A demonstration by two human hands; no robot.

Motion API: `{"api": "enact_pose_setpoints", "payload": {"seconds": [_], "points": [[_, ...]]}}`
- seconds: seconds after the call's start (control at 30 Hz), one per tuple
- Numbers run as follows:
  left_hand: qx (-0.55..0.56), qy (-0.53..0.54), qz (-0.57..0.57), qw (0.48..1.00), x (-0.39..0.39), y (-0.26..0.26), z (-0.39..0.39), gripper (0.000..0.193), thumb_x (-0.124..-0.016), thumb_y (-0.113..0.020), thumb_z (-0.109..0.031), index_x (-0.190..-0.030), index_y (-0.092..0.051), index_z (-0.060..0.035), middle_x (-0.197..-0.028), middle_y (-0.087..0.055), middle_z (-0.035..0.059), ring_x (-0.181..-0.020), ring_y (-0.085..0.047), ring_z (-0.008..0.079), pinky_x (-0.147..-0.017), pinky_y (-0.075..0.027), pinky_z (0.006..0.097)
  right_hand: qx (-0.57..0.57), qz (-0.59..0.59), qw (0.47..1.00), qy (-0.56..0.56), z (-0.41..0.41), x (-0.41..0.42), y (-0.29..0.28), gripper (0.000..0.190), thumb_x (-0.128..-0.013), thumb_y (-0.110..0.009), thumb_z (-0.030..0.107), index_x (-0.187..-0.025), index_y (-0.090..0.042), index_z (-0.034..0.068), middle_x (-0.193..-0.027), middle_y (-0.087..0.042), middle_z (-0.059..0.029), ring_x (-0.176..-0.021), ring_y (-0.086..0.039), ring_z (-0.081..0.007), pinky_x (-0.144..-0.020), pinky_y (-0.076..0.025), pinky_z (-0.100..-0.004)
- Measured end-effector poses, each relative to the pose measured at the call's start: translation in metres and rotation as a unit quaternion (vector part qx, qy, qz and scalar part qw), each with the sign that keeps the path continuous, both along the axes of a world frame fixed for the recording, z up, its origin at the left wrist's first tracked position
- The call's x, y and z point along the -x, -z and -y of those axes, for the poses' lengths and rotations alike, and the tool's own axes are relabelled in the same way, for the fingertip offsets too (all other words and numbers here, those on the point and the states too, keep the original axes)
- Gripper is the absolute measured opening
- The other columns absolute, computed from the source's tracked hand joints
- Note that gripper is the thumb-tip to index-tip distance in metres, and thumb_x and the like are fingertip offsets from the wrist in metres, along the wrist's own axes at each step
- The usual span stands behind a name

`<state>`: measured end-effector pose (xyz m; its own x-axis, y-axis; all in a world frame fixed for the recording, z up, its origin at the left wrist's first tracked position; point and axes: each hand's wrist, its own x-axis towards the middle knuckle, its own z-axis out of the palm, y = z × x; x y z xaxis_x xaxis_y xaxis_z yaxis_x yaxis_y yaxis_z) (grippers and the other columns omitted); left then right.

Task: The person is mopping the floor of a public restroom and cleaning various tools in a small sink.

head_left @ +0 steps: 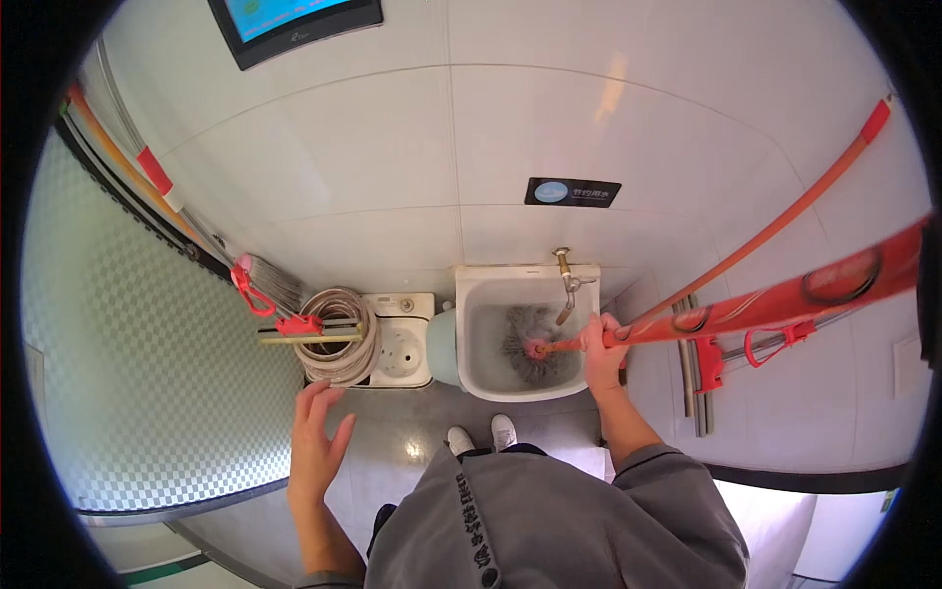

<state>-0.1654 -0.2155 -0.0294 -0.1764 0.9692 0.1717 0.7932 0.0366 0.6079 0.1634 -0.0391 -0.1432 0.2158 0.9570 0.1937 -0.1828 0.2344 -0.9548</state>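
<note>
My right hand (pixel 603 353) grips the lower part of a long red pole (pixel 743 302), just right of the mop sink's rim. The pole's thin end runs left into a round grey-bristled brush head (pixel 539 350) with a pink hub, which sits in the white mop sink (pixel 471 375). Cloudy water appears to surround the bristles. Above the brush, a metal tap (pixel 565 276) juts from the wall, a short brown piece at its spout. My left hand (pixel 321 431) hangs in the air below the coiled hose, fingers apart, holding nothing.
A coiled hose (pixel 338 368) lies beside a white basin unit (pixel 406 353). Sponge mops and a brush (pixel 272 283) lean at the left. A second sponge mop (pixel 710 364) and an orange pole (pixel 780 210) stand at the right wall. A light blue bucket (pixel 443 346) adjoins the sink.
</note>
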Motion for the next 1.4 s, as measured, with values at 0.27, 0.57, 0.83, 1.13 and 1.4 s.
{"api": "enact_pose_setpoints", "payload": {"seconds": [0.27,0.57,0.83,1.13,1.4], "points": [[0.008,-0.008,-0.01,1.0,0.005,-0.002,0.003,0.033,-0.07,-0.06,-0.003,-0.101,-0.049,-0.0032,-0.111,-0.044,0.0149,-0.096,-0.049,0.0302,-0.081,-0.041,0.0341,0.025,0.062,0.998,-0.003,-0.007,0.004,-0.003,0.026,-0.084,-0.046,0.007,-0.061,-0.034,0.007,-0.051,-0.036,0.0016,-0.045,-0.036,-0.0076,-0.044,-0.033,-0.0237],[0.011,-0.021,0.005,1.0,0.009,-0.004,0.004,0.033,-0.07,-0.06,-0.004,-0.101,-0.049,-0.0038,-0.111,-0.045,0.0144,-0.096,-0.049,0.0298,-0.081,-0.041,0.0339,-0.069,-0.08,0.993,-0.057,0.014,-0.007,-0.177,0.019,-0.082,-0.048,0.004,-0.068,-0.035,0.008,-0.051,-0.034,0.0028,-0.04,-0.032,-0.0061,-0.038,-0.028,-0.0221],[0.007,-0.025,0.012,1.0,0.011,0.001,0.0,0.034,-0.07,-0.061,-0.004,-0.102,-0.05,-0.0044,-0.11,-0.045,0.0138,-0.098,-0.048,0.0303,-0.082,-0.04,0.0344,-0.09,-0.092,0.991,-0.034,0.009,0.003,-0.148,0.02,-0.084,-0.044,0.002,-0.068,-0.034,0.009,-0.05,-0.032,0.0029,-0.041,-0.031,-0.0066,-0.038,-0.027,-0.0229],[-0.009,0.091,0.087,0.992,-0.022,-0.02,-0.044,0.035,-0.07,-0.061,-0.005,-0.103,-0.05,-0.0042,-0.111,-0.046,0.0128,-0.1,-0.047,0.0259,-0.085,-0.037,0.0326,-0.039,0.081,0.994,-0.057,-0.027,0.035,0.027,0.025,-0.08,-0.051,0.005,-0.059,-0.037,0.004,-0.051,-0.038,0.0009,-0.046,-0.036,-0.0073,-0.043,-0.03,-0.0242],[-0.079,0.222,0.122,0.964,-0.073,-0.085,-0.092,0.04,-0.069,-0.061,-0.004,-0.107,-0.047,-0.0056,-0.112,-0.045,0.0126,-0.108,-0.042,0.027,-0.091,-0.032,0.0335,-0.024,0.129,0.99,-0.05,-0.042,0.049,-0.08,0.029,-0.079,-0.054,0.009,-0.056,-0.039,0.003,-0.049,-0.036,0.0026,-0.049,-0.036,-0.0047,-0.043,-0.031,-0.024]]}}
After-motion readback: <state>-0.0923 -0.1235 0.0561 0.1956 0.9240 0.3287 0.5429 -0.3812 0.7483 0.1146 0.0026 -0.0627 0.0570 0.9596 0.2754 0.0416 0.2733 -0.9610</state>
